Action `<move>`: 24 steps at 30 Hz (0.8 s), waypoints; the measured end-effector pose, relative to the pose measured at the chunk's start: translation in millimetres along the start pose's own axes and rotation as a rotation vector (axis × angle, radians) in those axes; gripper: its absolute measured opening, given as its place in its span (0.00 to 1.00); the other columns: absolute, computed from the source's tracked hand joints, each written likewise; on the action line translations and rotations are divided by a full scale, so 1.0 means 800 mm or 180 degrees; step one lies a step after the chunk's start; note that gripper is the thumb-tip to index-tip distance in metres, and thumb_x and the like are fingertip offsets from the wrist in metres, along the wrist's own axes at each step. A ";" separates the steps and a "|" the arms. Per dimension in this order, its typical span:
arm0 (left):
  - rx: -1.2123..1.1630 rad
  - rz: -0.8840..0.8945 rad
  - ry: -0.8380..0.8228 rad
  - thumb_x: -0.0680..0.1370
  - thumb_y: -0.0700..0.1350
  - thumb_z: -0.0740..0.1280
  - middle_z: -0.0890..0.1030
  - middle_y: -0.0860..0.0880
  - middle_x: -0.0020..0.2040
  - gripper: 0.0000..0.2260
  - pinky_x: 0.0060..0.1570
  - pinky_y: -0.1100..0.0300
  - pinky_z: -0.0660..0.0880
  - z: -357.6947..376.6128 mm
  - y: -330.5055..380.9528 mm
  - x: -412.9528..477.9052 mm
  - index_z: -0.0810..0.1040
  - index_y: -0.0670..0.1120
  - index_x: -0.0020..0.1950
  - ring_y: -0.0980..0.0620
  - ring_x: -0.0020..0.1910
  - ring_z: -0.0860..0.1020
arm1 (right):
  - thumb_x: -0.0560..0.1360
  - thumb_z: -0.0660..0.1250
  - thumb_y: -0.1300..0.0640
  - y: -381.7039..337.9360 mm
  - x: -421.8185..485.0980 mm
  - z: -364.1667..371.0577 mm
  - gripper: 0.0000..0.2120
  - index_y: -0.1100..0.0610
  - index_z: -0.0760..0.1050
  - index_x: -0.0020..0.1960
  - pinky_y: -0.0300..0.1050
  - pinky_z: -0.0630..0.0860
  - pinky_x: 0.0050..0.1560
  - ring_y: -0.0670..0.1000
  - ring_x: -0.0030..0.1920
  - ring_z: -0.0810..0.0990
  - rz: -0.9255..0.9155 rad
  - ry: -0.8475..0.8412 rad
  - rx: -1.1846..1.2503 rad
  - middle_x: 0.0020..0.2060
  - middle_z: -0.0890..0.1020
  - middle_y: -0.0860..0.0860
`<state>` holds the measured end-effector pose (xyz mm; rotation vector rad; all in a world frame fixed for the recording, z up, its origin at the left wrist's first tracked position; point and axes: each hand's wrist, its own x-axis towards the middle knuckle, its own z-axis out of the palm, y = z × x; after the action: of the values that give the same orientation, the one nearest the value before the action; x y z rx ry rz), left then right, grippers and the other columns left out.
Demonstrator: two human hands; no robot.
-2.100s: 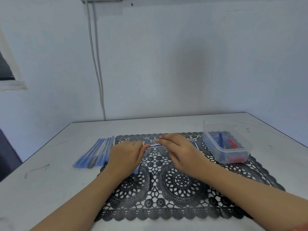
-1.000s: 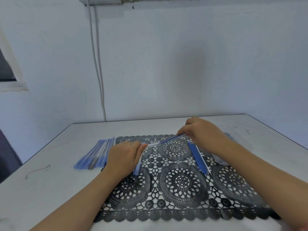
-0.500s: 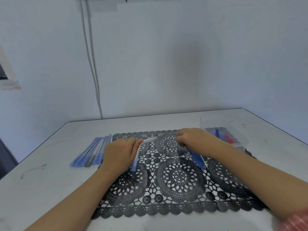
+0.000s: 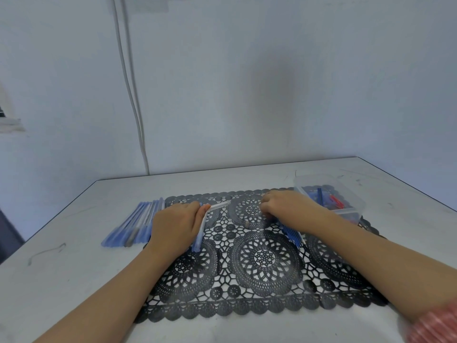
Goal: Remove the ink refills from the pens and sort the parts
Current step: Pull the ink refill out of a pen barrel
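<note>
Item 1. Left hand (image 4: 176,226): fingers curled round a clear barrel (image 4: 218,205), open end sticking out to the right, prob. so the other hand can draw the ink straight out. A 2nd pale pen piece runs down the hand's right edge; held or just lying against it, can't tell.

Item 2. Right hand (image 4: 284,206): knuckles up, fingers bent down onto the mat (image 4: 264,258) at the top of the refill row (image 4: 293,233). Whether a refill is pinched or already let go, can't tell.

Item 3. Refills: blue, laid parallel on the mat under the right forearm, kept apart from the barrels.

Item 4. Stack of pens (image 4: 133,226): on the table (image 4: 74,280), just left of the mat, touching the left hand's side, handy for the next pick.

Item 5. Clear tub (image 4: 321,178): back right, blue and red bits inside.

Change vs 1 s back: right hand was up and away, drawing a refill out of the barrel; now it's down at the refill row. Left hand approx. same spot.
</note>
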<state>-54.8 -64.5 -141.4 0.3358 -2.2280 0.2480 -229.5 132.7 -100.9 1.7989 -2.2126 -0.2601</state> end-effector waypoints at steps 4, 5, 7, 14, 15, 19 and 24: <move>0.0011 0.0034 0.0029 0.83 0.58 0.42 0.69 0.54 0.22 0.29 0.17 0.62 0.60 0.000 0.000 0.000 0.70 0.49 0.30 0.55 0.19 0.66 | 0.73 0.62 0.69 -0.001 0.001 -0.002 0.11 0.56 0.73 0.50 0.47 0.76 0.49 0.51 0.53 0.75 0.0062 -0.0041 -0.0062 0.49 0.77 0.51; 0.0012 0.0041 0.0031 0.83 0.58 0.42 0.69 0.54 0.22 0.29 0.17 0.62 0.60 0.000 0.000 0.000 0.70 0.49 0.30 0.55 0.19 0.66 | 0.73 0.62 0.69 -0.001 0.001 -0.002 0.10 0.56 0.74 0.50 0.47 0.76 0.49 0.51 0.52 0.75 0.0080 -0.0044 -0.0065 0.49 0.77 0.51; 0.0009 0.0052 0.0035 0.83 0.58 0.42 0.69 0.55 0.22 0.29 0.17 0.63 0.60 0.000 -0.001 0.000 0.71 0.49 0.30 0.56 0.19 0.66 | 0.74 0.61 0.68 -0.001 0.000 -0.002 0.10 0.56 0.73 0.51 0.47 0.77 0.48 0.51 0.51 0.76 0.0127 -0.0074 -0.0097 0.49 0.78 0.51; 0.0007 0.0049 0.0046 0.83 0.58 0.42 0.69 0.55 0.22 0.30 0.16 0.62 0.61 0.001 -0.001 0.000 0.72 0.49 0.30 0.56 0.19 0.65 | 0.75 0.60 0.67 -0.001 0.003 -0.002 0.09 0.55 0.72 0.51 0.46 0.77 0.46 0.51 0.47 0.77 0.0224 -0.0151 -0.0356 0.46 0.78 0.50; 0.0013 0.0048 0.0043 0.83 0.58 0.42 0.69 0.55 0.22 0.30 0.16 0.62 0.62 0.001 -0.001 0.000 0.72 0.49 0.30 0.56 0.19 0.65 | 0.75 0.61 0.67 -0.002 0.004 -0.002 0.09 0.55 0.72 0.51 0.46 0.77 0.46 0.51 0.47 0.77 0.0230 -0.0163 -0.0367 0.46 0.78 0.50; 0.0014 0.0044 0.0029 0.83 0.58 0.42 0.69 0.55 0.22 0.30 0.16 0.62 0.61 0.000 -0.001 0.000 0.72 0.49 0.31 0.56 0.20 0.66 | 0.76 0.62 0.65 -0.003 0.005 -0.005 0.07 0.56 0.73 0.52 0.47 0.77 0.48 0.51 0.47 0.78 0.0259 -0.0237 -0.0454 0.47 0.79 0.50; 0.0020 0.0029 0.0023 0.83 0.58 0.42 0.69 0.55 0.22 0.30 0.16 0.61 0.63 0.001 -0.001 0.000 0.72 0.49 0.31 0.56 0.20 0.66 | 0.76 0.63 0.62 -0.001 0.007 -0.007 0.05 0.56 0.76 0.50 0.47 0.77 0.50 0.52 0.47 0.78 0.0359 -0.0192 -0.0492 0.46 0.80 0.50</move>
<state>-54.8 -65.8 -141.9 0.3276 -2.2227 0.2609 -227.8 127.1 -95.0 1.6000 -2.2576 -0.4538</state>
